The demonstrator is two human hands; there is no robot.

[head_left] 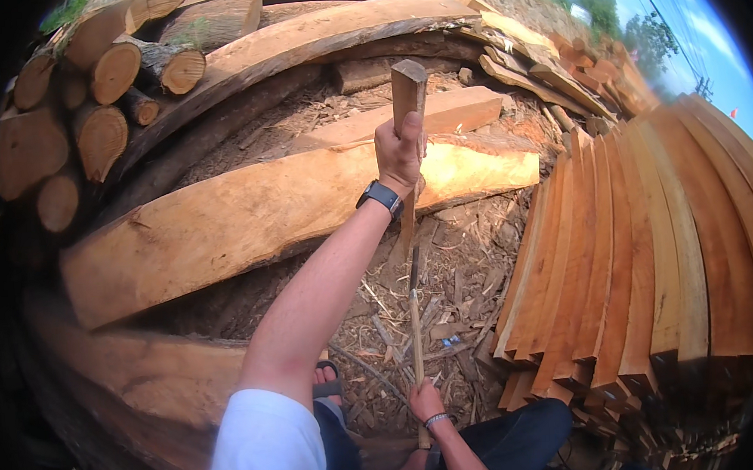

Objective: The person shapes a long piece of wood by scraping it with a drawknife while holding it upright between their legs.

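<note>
My left hand is closed round a wooden stake, held upright out in front of me. The stake's thick, flat-cut end is at the top, and it narrows below my hand. My right hand, low and close to my body, grips the long wooden handle of a bladed tool. Its dark, thin blade is seen nearly edge-on, so its exact kind is unclear. The blade's tip appears near the stake's lower end; whether they touch, I cannot tell.
A long sawn slab lies behind the stake. Stacked planks rise at the right, cut logs at the far left. Bark and wood chips cover the ground. My sandalled foot is near the lower middle.
</note>
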